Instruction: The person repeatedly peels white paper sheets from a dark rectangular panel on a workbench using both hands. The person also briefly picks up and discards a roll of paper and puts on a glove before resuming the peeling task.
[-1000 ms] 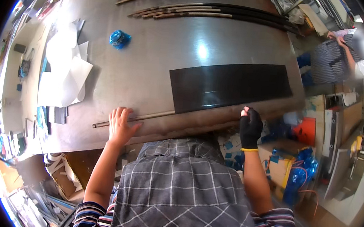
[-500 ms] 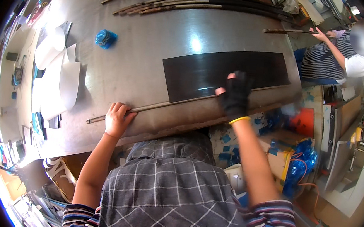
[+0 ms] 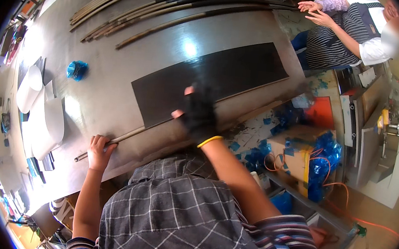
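My left hand (image 3: 100, 152) pinches a thin rod (image 3: 129, 135) close to its left end, fingers over it and thumb along it. The rod lies along the near long edge of a black rectangular sheet (image 3: 233, 75), flat on the metal table (image 3: 111, 94). My right hand (image 3: 199, 117), in a black glove with bare fingertips and a yellow wristband, is over that near edge, left of its middle. Motion blurs it, but thumb and forefinger show apart, with nothing visible between them. The hand hides part of the rod and sheet edge.
Several long rods (image 3: 137, 22), some partly black-covered, lie at the back. A blue-wrapped round object (image 3: 76, 70) and curled white sheets (image 3: 51, 117) sit at left. A co-worker (image 3: 332, 43) stands at the far right. A cardboard box (image 3: 290, 157) with blue plastic stands below the table's right edge.
The view has shifted, moving the scene left. My right hand has slid left along the sheet's near edge. The co-worker's rod now lies on the table and their hands have let go.
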Demonstrator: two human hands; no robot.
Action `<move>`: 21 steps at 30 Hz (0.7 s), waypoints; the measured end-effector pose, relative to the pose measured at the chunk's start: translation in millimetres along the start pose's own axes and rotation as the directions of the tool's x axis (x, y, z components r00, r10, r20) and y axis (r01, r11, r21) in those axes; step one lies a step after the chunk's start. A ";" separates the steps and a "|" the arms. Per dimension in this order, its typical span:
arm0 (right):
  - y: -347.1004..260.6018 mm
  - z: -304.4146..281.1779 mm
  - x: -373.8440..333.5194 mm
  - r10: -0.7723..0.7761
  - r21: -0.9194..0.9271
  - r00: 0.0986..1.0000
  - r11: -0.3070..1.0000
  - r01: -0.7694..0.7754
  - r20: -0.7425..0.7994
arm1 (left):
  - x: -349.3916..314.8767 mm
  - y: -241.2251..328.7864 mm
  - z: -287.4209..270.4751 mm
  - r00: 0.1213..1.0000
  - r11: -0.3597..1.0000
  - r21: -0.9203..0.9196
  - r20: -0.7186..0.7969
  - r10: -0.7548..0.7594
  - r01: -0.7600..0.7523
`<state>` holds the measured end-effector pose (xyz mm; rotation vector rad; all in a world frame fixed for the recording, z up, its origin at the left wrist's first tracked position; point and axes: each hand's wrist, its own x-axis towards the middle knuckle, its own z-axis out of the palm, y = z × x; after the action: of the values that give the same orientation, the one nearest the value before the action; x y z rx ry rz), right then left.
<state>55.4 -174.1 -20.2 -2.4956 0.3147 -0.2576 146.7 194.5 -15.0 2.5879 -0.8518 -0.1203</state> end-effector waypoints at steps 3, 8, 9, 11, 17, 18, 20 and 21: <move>108.9 -54.6 -2.2 0.097 -0.277 0.968 0.947 -0.162 -0.232 | 11.1 15.3 -5.2 0.999 1.000 0.018 0.043 0.006 -0.007; 263.8 -146.6 18.2 0.243 -0.588 0.920 0.712 -0.384 -0.306 | 13.3 19.3 -10.4 0.990 0.994 0.071 0.115 -0.086 0.078; 266.6 -162.4 27.6 0.333 -0.520 0.915 0.753 -0.403 -0.227 | 8.9 15.9 -15.4 0.987 0.993 0.078 0.124 -0.101 0.092; 274.6 -179.8 38.3 0.392 -0.475 0.906 0.774 -0.419 -0.160 | 5.2 15.8 -15.1 0.984 0.992 0.064 0.133 -0.119 0.111; 227.7 -125.2 18.3 -0.197 -0.683 0.962 0.730 0.015 -0.188 | -5.4 -15.4 10.9 0.991 0.991 0.082 0.071 -0.115 0.109; 190.4 -102.2 13.6 -0.313 -0.602 0.932 0.785 0.146 -0.182 | -4.7 -13.9 12.3 0.990 0.991 0.058 0.068 -0.120 0.117; 109.4 -61.6 8.1 -0.197 -0.490 0.974 0.863 0.121 -0.107 | -2.6 -10.6 15.7 0.990 0.992 0.010 0.065 -0.122 0.122; 66.8 -48.9 9.2 -0.080 -0.275 0.997 0.959 0.071 -0.021 | -0.3 -9.0 16.4 0.992 0.994 0.028 0.065 -0.105 0.103</move>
<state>40.7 -256.1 -19.6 -2.7831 0.2846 -0.3032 148.0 195.4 -33.6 2.6651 -0.7454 -0.2277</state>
